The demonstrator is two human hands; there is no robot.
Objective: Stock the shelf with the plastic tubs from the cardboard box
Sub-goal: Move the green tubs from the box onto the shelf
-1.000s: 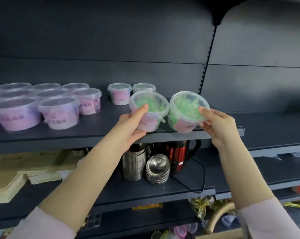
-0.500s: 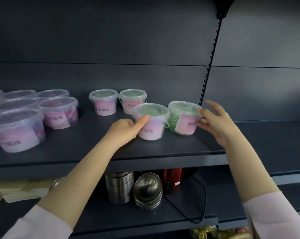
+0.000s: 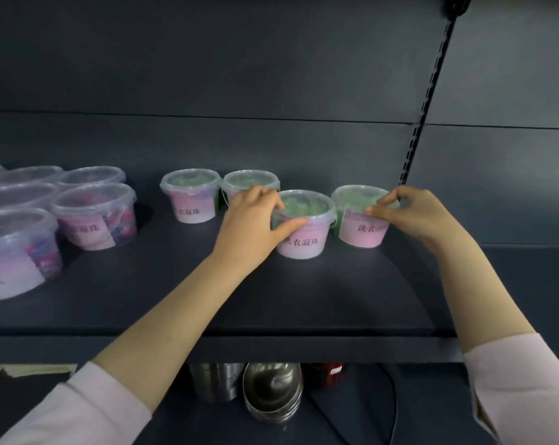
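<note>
Two clear plastic tubs with green contents and pink labels stand side by side on the dark shelf point(image 3: 304, 300). My left hand point(image 3: 252, 220) grips the rim of the left tub point(image 3: 304, 229), thumb in front and fingers over the lid edge. My right hand point(image 3: 413, 213) pinches the rim of the right tub point(image 3: 355, 216). Behind them stand two more green tubs, one point(image 3: 190, 195) in the open and one point(image 3: 246, 181) partly hidden by my left hand. The cardboard box is out of view.
Several larger clear tubs point(image 3: 95, 216) with pink and blue contents fill the shelf's left side. A slotted upright rail point(image 3: 426, 101) rises at the back right. Below the shelf sit steel bowls point(image 3: 271, 390), a steel canister point(image 3: 214, 380) and a black cable point(image 3: 390, 409).
Both tubs went from held at the shelf's front edge to standing further back on the shelf. My hands shifted from the tubs' sides up to their rims. The camera moved closer.
</note>
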